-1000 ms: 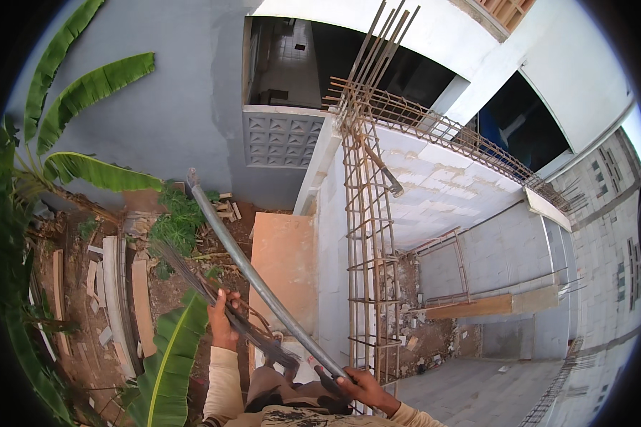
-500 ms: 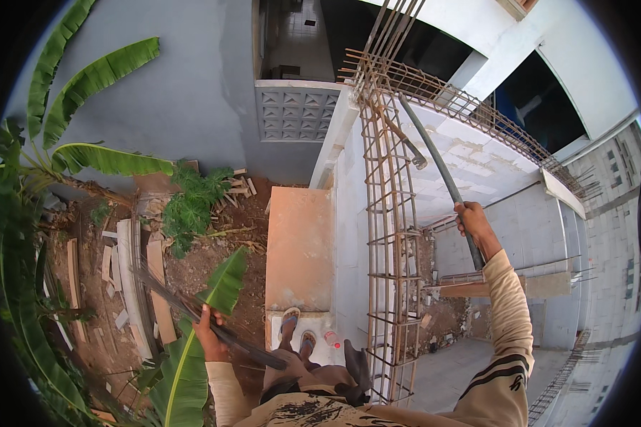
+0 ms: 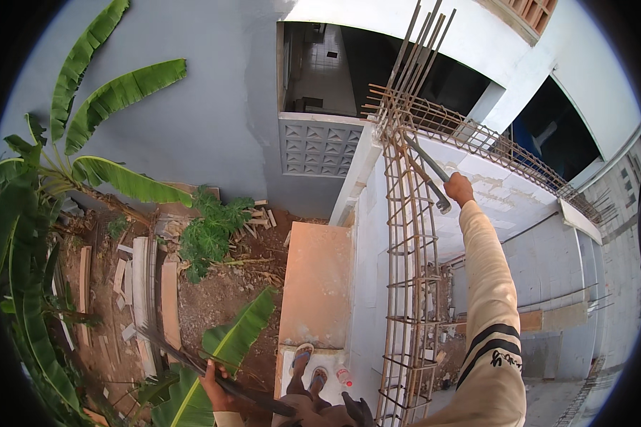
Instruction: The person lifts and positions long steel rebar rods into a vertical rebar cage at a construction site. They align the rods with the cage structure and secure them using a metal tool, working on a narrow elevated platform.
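A short grey metal bar (image 3: pixel 429 173) is gripped in the right hand (image 3: pixel 459 189), whose fingers are closed round it at arm's length. The bar slants up and to the left, and its upper end is laid against the tall cage of rusty steel reinforcing rods (image 3: pixel 408 270), close to where the cage meets a horizontal run of the same rods along the top of the pale block wall (image 3: pixel 491 192). The left hand (image 3: pixel 214 381) is held low and is wrapped round a long dark curved rod (image 3: pixel 192 363) that reaches out to the left over the broad green banana leaves (image 3: pixel 224 349). Sandalled feet (image 3: pixel 308 368) are planted on a narrow white ledge (image 3: pixel 335 356), with bare earth and stacked planks (image 3: pixel 146 285) far below.
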Tool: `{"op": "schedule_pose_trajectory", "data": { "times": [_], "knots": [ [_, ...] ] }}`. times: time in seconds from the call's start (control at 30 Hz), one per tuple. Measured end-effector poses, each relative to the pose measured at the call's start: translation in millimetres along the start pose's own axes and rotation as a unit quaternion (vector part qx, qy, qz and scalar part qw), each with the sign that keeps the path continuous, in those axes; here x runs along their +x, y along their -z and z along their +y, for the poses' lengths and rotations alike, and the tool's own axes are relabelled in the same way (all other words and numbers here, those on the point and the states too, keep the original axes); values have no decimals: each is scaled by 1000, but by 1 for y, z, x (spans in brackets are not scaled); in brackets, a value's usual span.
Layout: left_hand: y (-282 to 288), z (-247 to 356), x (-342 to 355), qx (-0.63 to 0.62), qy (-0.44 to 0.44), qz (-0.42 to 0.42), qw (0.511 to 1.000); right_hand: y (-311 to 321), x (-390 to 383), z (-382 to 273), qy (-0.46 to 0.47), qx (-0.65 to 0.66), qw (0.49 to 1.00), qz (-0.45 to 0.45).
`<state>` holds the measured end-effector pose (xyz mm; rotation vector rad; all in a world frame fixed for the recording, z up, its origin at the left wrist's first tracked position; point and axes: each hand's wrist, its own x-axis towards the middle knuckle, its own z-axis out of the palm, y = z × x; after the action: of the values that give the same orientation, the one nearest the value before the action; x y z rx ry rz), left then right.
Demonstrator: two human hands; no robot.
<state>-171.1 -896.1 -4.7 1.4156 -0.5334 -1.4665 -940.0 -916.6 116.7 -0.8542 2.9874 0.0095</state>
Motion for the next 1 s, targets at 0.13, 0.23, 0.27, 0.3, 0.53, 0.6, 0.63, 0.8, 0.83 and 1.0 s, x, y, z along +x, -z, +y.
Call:
{"op": "schedule_pose_trajectory", "data": {
  "times": [0.13, 0.23, 0.27, 0.3, 0.53, 0.6, 0.63, 0.8, 0.83, 1.0],
  "knots": [
    [28, -11, 0, 27, 41, 31, 998, -12, 31, -36, -28, 7, 999, 33],
    [49, -19, 4, 42, 47, 81, 995, -24, 43, -50, 1, -9, 999, 44],
    [55, -23, 4, 39, 45, 103, 993, -27, 47, -52, 14, -28, 998, 60],
    [61, -24, 5, 42, 50, 106, 992, -30, 52, -54, 20, -45, 996, 76],
    [68, -25, 13, 73, 70, 128, 987, -25, 97, -47, 71, -227, 965, 110],
    [56, -26, 15, 100, 61, 125, 985, -24, 102, -44, 89, -261, 954, 120],
    [49, -27, 14, 81, 68, 113, 988, -24, 102, -42, 97, -284, 946, 120],
    [6, -14, 13, 43, 96, 75, 992, -25, 91, -46, 105, -248, 961, 65],
    [-2, -13, 13, 36, 105, 66, 992, -26, 87, -52, 96, -249, 961, 66],
    [-7, -13, 13, 34, 146, 66, 987, -35, 33, -105, 318, -195, 914, 159]
  ]
}}
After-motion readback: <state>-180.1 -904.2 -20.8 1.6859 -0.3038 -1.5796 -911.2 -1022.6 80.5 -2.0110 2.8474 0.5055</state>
